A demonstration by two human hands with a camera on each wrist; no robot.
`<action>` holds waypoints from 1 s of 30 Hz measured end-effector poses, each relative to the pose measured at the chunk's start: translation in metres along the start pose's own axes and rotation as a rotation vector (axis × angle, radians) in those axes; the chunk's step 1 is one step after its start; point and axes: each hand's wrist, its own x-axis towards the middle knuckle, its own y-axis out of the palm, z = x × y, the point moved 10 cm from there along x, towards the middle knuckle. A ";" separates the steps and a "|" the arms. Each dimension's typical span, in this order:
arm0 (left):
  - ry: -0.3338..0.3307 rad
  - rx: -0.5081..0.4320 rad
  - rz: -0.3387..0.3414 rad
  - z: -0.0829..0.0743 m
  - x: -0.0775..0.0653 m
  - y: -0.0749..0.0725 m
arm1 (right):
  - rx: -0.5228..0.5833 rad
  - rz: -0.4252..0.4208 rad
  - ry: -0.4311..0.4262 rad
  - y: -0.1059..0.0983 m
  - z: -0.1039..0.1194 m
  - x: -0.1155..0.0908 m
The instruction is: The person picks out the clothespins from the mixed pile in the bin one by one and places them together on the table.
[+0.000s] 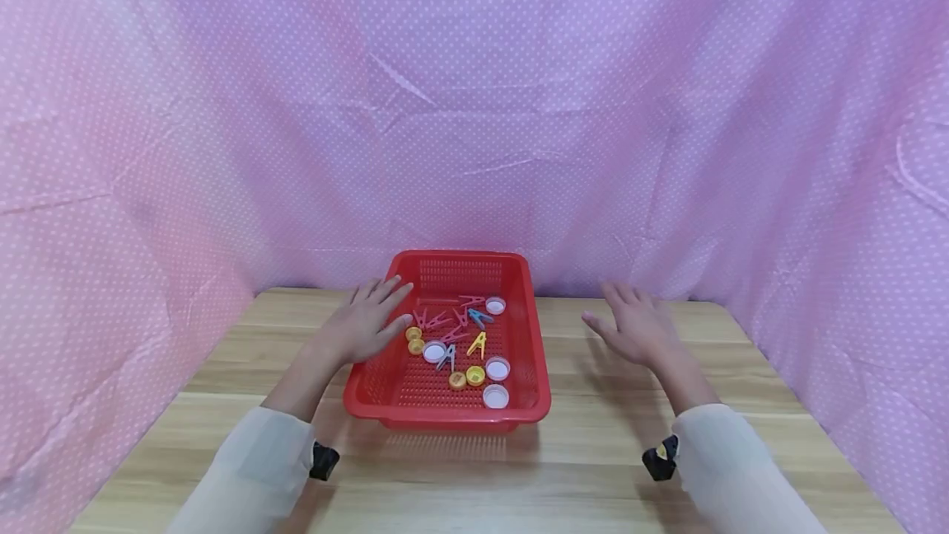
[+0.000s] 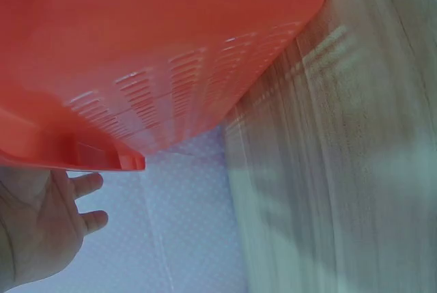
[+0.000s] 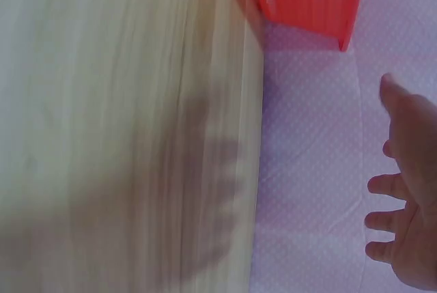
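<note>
A red plastic basket [image 1: 447, 416] stands on the wooden table, left of centre in the head view. Inside lie pink clothespins [image 1: 436, 320], a blue clothespin [image 1: 480, 318], a grey clothespin [image 1: 448, 357] and a yellow clothespin [image 1: 478, 344]. Among them are several yellow caps [image 1: 475, 376] and several white round lids [image 1: 497, 368]. My left hand [image 1: 363, 326], fingers extended and holding nothing, overlaps the basket's left rim in the head view. To the basket's right, my right hand [image 1: 638, 330] hovers over the table with its fingers spread, gripping nothing; its shadow shows in the right wrist view.
The wooden table [image 1: 586, 460] runs back to a pink polka-dot cloth [image 1: 474, 147], which hangs behind and along both sides. A dark strap piece [image 1: 324, 461] sits at the left wrist and another dark piece [image 1: 659, 460] at the right wrist.
</note>
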 end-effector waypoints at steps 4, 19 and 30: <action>0.001 -0.032 -0.012 0.004 0.002 0.001 | 0.010 0.004 -0.024 0.001 0.014 0.011; -0.004 -0.226 -0.106 0.033 0.013 -0.005 | 0.037 0.019 -0.046 -0.004 0.068 0.042; -0.027 -0.519 -0.150 0.048 0.018 -0.005 | -0.020 0.000 -0.185 -0.002 0.112 0.051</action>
